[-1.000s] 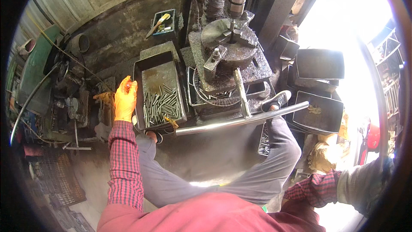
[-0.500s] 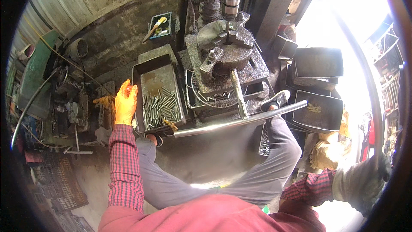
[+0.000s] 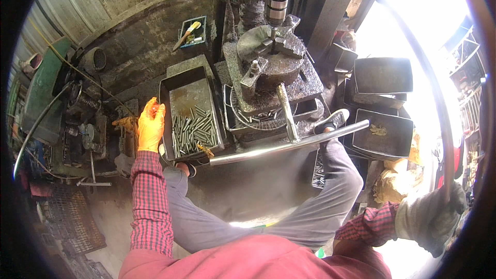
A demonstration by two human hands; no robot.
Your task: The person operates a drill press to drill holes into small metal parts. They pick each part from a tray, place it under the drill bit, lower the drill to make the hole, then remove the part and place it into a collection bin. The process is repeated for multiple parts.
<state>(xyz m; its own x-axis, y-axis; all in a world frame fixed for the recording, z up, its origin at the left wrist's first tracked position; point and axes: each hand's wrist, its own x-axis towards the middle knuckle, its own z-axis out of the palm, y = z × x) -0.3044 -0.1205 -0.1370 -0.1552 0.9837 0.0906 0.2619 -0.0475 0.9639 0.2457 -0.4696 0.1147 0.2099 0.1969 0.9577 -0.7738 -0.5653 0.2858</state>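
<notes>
My left hand [image 3: 151, 126], in an orange glove, is at the left rim of a metal tray [image 3: 187, 73]. Its fingers are curled together; whether they hold anything is hidden. Many short metal pins [image 3: 194, 132] lie in the tray's near half. Far to the right, my right hand [image 3: 431, 219], in a grey-white glove, is wrapped round the lower end of a long feed lever [image 3: 426, 57]. Ahead stands a drill press, its chuck [image 3: 277, 9] with a bit above a round jawed fixture [image 3: 268, 54]. A shiny bar handle [image 3: 289, 144] extends from the fixture toward me.
A blue bin [image 3: 194, 31] with a brush lies behind the tray. Dark metal bins [image 3: 383, 76] are stacked at the right, and another box of pins [image 3: 318, 170] sits by my right leg. A machine with a vise [image 3: 90, 137] stands at the left. Metal chips cover the press table [image 3: 248, 101].
My right hand has shifted slightly left and up, and the lever's lower part has moved left with it. My left hand has hardly moved.
</notes>
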